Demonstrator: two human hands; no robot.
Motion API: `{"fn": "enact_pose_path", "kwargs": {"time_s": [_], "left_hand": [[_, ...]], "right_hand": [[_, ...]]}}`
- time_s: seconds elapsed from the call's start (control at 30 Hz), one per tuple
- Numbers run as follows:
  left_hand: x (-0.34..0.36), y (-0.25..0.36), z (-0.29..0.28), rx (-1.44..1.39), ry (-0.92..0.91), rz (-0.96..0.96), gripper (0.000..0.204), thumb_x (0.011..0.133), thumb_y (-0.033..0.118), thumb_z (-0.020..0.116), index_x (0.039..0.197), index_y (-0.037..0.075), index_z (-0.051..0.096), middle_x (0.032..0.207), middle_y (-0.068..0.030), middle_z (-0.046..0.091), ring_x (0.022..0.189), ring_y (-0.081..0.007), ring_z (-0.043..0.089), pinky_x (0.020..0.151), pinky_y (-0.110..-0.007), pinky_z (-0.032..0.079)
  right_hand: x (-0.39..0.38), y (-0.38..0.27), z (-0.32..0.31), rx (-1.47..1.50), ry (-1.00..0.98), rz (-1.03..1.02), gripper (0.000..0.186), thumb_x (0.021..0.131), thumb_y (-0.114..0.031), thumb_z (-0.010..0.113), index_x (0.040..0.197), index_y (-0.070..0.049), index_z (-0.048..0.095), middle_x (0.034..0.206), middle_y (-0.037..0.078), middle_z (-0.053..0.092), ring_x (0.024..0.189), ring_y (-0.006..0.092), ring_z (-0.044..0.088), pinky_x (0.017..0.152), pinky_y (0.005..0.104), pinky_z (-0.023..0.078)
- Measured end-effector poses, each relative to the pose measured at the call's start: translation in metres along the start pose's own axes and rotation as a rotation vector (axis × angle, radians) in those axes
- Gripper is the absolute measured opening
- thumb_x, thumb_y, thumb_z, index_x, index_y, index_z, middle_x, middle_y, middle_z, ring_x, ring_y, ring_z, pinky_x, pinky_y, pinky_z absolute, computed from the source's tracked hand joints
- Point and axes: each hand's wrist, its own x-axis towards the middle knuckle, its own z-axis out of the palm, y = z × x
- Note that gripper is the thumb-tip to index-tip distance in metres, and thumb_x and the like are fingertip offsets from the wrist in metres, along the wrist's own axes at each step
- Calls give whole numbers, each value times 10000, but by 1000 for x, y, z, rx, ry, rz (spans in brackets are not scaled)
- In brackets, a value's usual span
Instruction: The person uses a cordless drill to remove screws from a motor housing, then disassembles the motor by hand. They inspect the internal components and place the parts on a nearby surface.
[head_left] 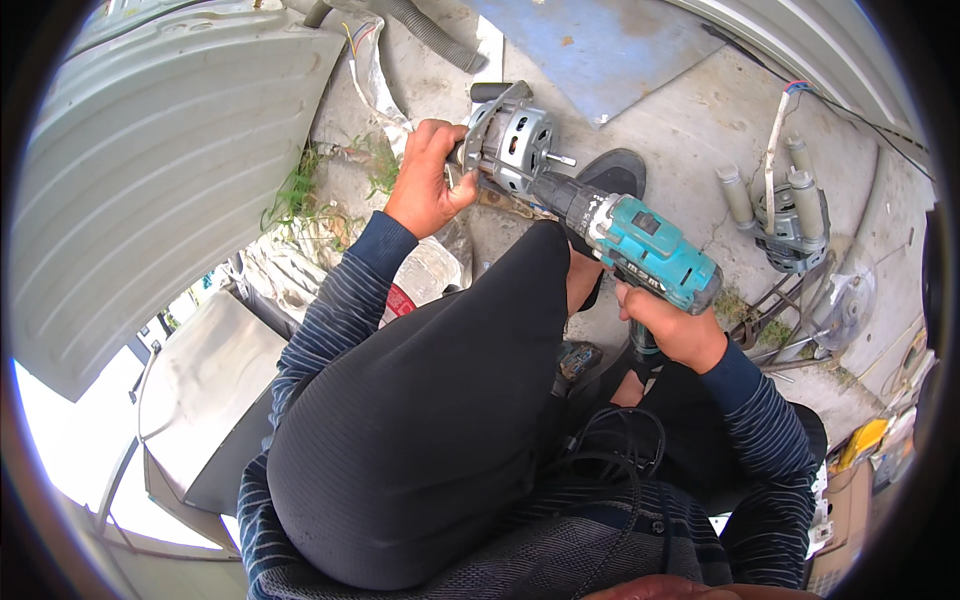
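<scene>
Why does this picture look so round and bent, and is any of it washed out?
Head view: fisheye distortion, with dark corners and the ribbed panel at left bowing; head view: the lower left edge is blown out to white; head view: the drill and motor look fairly sharp.

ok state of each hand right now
Left hand: closed, holding the round silver metal motor.
Right hand: closed, holding the teal and black cordless drill.
</scene>
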Motion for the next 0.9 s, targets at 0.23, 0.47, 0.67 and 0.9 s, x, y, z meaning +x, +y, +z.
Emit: {"fn": "enact_pose_path", "kwargs": {"time_s": [0.23,0.47,0.67,0.9], "left_hand": [[-12,10,2,12,-8,3,525,806,262,720,1262,45,578,1146,-184,542,1069,-381,524,977,-449,439],[-5,0,1,-6,-10,11,528,805,249,722,1268,43,575,1154,-186,541,1077,-380,521,979,-450,437],[-8,-1,-1,-10,-13,-10,533,799,232,726,1270,38,569,1160,-187,540,1079,-380,520,984,-450,436],[-1,4,0,53,11,27,448,823,218,715,1202,27,572,1128,-170,558,1059,-360,543,968,-426,456]], "right_hand": [[-11,3,7,-15,7,-20,289,892,-105,716,1175,-50,717,947,53,704,828,168,634,770,332,522],[0,-3,8,80,-15,39,247,909,-113,693,1144,-40,714,915,55,699,782,152,648,733,319,524],[11,-6,6,457,-101,271,223,949,-138,627,1110,4,687,856,56,683,692,128,639,668,305,517],[14,-7,-1,192,-75,102,181,926,-91,660,1091,-28,699,832,12,674,663,109,626,628,299,514]]}}
